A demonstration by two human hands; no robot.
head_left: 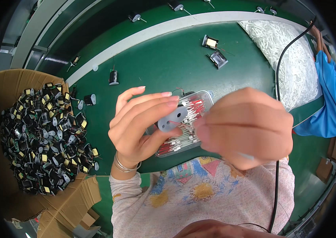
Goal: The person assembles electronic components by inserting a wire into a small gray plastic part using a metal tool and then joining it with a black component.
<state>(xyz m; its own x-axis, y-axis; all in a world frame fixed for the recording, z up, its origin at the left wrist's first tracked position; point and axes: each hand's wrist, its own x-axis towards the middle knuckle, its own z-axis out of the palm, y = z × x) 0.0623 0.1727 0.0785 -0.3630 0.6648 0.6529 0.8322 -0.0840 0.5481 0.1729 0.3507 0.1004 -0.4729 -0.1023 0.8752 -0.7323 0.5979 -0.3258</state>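
Observation:
My left hand [134,127], with thin bracelets at the wrist, grips a small electrical part [172,118] between thumb and fingers. This part has a grey oval end plate with dark holes, and a thin reddish wire shows by it. Close beside it on the right, my right hand [247,127] is closed and somewhat blurred, its fingertips near the plate. Whatever those fingers hold is hidden. Beneath both hands sits a clear plastic box [176,150] of red and white thin pieces, partly covered by them.
At left, a cardboard box [88,192] is heaped with similar black parts [49,135]. Several more lie on the green table [152,55], including a black one [113,77]. A bag of white tubes [291,59] lies right, crossed by a black cable [278,79]. Another person's blue sleeve [326,95] shows beyond.

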